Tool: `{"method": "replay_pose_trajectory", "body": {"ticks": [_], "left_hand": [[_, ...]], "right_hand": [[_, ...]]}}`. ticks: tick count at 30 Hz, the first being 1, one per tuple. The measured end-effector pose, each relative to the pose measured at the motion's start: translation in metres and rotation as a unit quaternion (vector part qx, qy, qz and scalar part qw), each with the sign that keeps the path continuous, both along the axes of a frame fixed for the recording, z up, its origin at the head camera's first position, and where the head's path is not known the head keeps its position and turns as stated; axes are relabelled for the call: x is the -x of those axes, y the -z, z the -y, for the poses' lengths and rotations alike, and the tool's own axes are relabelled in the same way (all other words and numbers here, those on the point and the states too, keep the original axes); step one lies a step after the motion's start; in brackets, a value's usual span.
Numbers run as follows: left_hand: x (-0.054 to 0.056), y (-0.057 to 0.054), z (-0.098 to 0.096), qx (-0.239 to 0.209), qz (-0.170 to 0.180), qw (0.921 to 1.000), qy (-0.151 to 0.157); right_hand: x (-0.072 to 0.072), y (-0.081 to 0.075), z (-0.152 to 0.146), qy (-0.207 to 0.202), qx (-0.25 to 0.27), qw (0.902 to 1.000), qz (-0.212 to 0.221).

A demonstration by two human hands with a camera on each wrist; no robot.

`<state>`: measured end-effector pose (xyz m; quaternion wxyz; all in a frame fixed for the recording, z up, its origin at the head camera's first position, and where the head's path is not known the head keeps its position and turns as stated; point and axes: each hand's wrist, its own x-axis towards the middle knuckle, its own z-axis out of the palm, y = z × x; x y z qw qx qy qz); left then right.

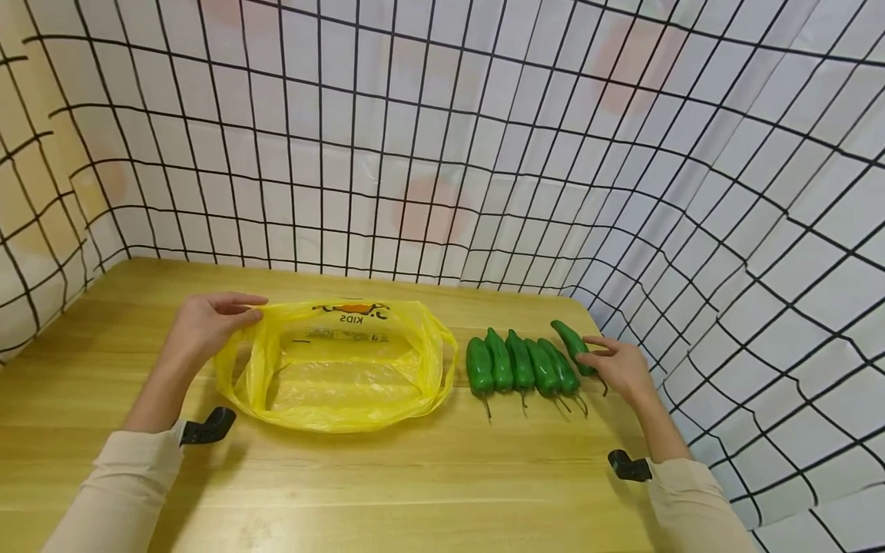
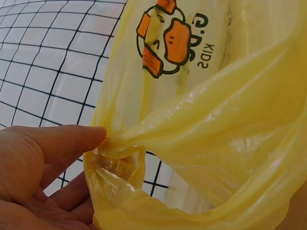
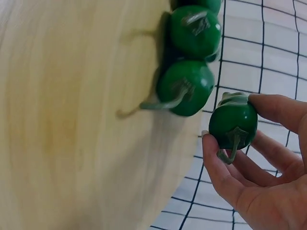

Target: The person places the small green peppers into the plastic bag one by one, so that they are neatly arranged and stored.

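A yellow plastic bag (image 1: 346, 418) lies on the table with its mouth wide apart, a duck print and "KIDS" lettering on its far side. My left hand (image 1: 214, 319) pinches the bag's left handle edge between thumb and fingers; the left wrist view shows the thin film (image 2: 115, 182) at the fingertips. At the right, my right hand (image 1: 618, 369) holds a green chili pepper (image 1: 570, 339) between thumb and fingers, its stem toward me. In the right wrist view this pepper (image 3: 233, 122) appears stem end first. Several more green peppers (image 1: 520, 362) lie side by side between bag and right hand.
The wooden table (image 1: 359, 491) extends toward me. A white sheet with a black grid (image 1: 387, 138) stands along the back and both sides, close to my right hand. Black wrist camera mounts (image 1: 210, 427) stick out from both sleeves.
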<state>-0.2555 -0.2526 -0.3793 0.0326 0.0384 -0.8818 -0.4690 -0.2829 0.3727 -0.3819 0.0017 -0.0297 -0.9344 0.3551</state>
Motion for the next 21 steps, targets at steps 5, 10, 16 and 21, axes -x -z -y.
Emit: {"method": "replay_pose_trajectory", "body": {"ticks": [5,10,16,21], "left_hand": [[0.0,-0.001,-0.001,-0.001,0.006,1.0,0.0],[0.001,-0.002,-0.002,0.002,0.005,1.0,0.001],[0.0,-0.004,-0.001,-0.002,-0.002,1.0,0.006],[-0.001,-0.003,0.001,-0.008,0.002,1.0,0.005]], "right_hand": [[0.002,-0.008,0.012,-0.007,-0.03,0.9995,-0.005],[0.005,-0.017,0.024,-0.021,-0.039,0.999,-0.007],[0.008,-0.029,0.043,-0.045,-0.033,0.9982,-0.021],[0.01,-0.037,0.06,-0.058,-0.045,0.9972,-0.016]]}}
